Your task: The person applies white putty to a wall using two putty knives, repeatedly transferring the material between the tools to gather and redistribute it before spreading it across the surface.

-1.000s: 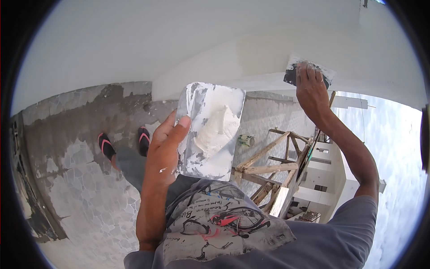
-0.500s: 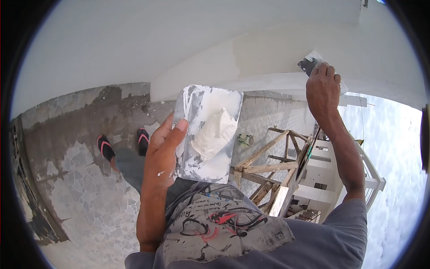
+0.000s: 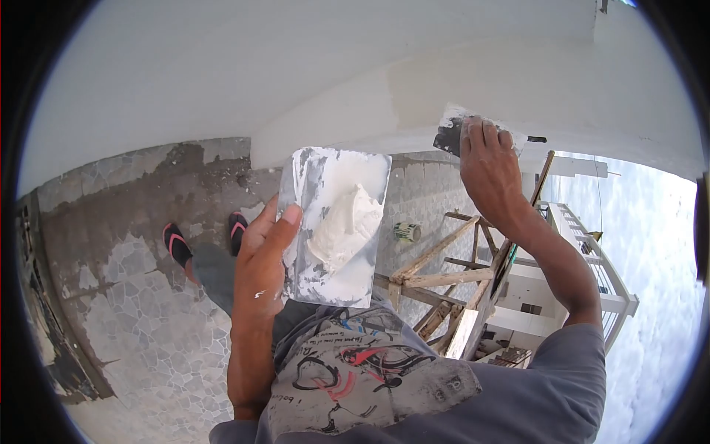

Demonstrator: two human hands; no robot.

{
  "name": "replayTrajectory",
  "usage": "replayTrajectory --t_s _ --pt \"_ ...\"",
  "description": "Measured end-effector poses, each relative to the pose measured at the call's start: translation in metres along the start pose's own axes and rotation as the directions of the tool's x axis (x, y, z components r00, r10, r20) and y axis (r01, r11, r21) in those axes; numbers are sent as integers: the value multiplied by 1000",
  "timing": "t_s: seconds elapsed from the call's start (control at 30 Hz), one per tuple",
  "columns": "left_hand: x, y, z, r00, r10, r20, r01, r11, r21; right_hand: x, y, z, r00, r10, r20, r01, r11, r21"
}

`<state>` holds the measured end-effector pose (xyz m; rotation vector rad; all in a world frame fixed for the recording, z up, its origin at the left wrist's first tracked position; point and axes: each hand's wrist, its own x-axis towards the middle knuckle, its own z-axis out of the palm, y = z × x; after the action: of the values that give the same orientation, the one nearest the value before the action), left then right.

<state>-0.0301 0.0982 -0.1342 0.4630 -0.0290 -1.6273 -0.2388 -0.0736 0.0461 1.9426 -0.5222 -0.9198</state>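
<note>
My left hand [image 3: 260, 255] grips the edge of a flat rectangular plastering hawk [image 3: 325, 290], its thumb on the upper face. A thick mound of white putty [image 3: 347, 229] lies on the hawk, with smears around it. Up and to the right, my right hand [image 3: 489, 166] is closed round a putty knife [image 3: 449, 136]. White putty coats part of its dark blade, which overlaps the lower edge of the pale wall [image 3: 333, 122] in this view. My fingers hide part of the knife.
A wooden trestle-like frame [image 3: 447, 280] stands at my right, with a small bucket [image 3: 407, 231] near it. My feet, in flip-flops [image 3: 176, 244], are on the patterned stone floor [image 3: 159, 318]. A white building [image 3: 521, 296] shows beyond.
My right hand with the putty knife has moved left and slightly down, closer to the hawk. The hawk in my left hand has shifted slightly left.
</note>
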Motion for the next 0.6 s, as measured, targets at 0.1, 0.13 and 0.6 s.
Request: replayTrajectory --t_s 0.1,0.13,0.6 --pt "-1 1 2 1000 -8 5 8 1000 9 -2 33 4 992 120 -29 -123 983 -137" --pt "-1 2 3 1000 -4 2 4 1000 22 -4 41 8 994 112 -3 -111 981 -157" --pt "2 8 5 997 -11 75 10 1000 23 -32 34 -3 993 115 -14 -116 980 -163"
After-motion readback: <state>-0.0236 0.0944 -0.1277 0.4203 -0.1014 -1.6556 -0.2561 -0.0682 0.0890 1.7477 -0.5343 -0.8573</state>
